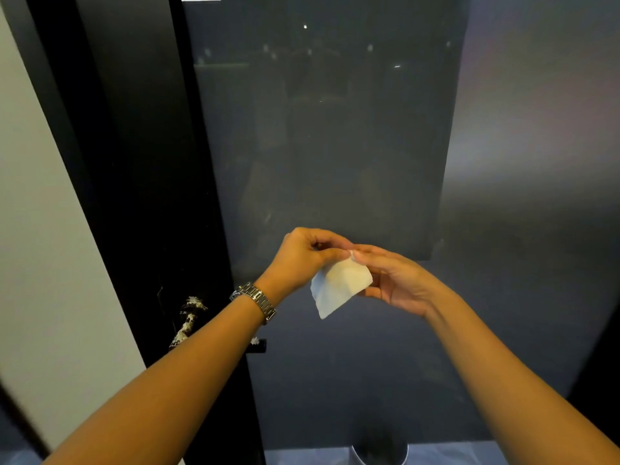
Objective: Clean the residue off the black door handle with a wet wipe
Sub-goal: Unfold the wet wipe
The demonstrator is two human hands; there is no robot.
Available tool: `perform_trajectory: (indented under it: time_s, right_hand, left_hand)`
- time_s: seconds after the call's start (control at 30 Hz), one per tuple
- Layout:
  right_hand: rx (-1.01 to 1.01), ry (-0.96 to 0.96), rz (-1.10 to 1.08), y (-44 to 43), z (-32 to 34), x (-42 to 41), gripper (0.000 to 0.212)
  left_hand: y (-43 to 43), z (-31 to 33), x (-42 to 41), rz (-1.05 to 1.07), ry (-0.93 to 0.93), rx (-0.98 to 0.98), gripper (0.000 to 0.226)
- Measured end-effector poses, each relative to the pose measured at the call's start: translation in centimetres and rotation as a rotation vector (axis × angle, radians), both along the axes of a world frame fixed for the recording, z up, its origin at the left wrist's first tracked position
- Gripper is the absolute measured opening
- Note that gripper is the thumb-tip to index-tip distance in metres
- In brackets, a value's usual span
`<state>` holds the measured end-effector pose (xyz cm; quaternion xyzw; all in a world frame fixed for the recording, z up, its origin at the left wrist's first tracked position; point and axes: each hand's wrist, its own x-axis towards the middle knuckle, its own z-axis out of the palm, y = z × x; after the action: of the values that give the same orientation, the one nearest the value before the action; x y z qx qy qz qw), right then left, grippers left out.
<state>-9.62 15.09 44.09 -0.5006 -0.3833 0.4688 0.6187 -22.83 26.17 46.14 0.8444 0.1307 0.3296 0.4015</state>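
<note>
White on dark glass (318, 129): pinches the folded wet wipe (339, 286) at its top corner with left hand (302, 255) and right hand (394, 280); looks like unfolding — no wiping yet; leaves the residue-speckled black door handle (187, 322) low left, untouched; next needs the wipe pressed onto it.

The wet wipe (339, 287) is held between left hand (302, 253) and right hand (394, 280), before the door (318, 129). The door handle (188, 319) is set lower left, partly behind the left forearm.
</note>
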Motion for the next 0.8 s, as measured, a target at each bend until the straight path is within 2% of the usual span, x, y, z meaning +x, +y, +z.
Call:
perform_trajectory:
  time_s: [0.17, 0.33, 0.43, 0.53, 0.67, 0.8]
  right_hand:
    - [0.119, 0.177, 0.039, 0.8, 0.1, -0.1, 0.028]
    - [0.158, 0.059, 0.029, 0.9, 0.5, -0.7, 0.019]
    - [0.165, -0.014, -0.011, 1.2, 0.7, -1.0, 0.015]
    - [0.198, -0.057, -0.040, 1.2, 1.1, -1.2, 0.010]
    - [0.236, -0.135, -0.089, 0.9, 1.4, -1.3, 0.028]
    - [0.247, -0.119, -0.101, 0.7, 1.5, -1.1, 0.043]
  left_hand:
    - [0.2, -0.3, 0.4, 0.083, -0.075, -0.035, 0.008]
    - [-0.1, -0.1, 0.4, 0.082, -0.109, -0.022, 0.001]
    - [-0.3, 0.1, 0.4, 0.066, -0.082, 0.021, 0.004]
    - [-0.4, 0.2, 0.2, 0.072, -0.088, -0.048, 0.012]
    - [-1.0, 0.2, -0.1, 0.112, -0.091, -0.002, 0.013]
    - [-1.9, 0.3, -0.3, 0.120, -0.044, 0.057, 0.009]
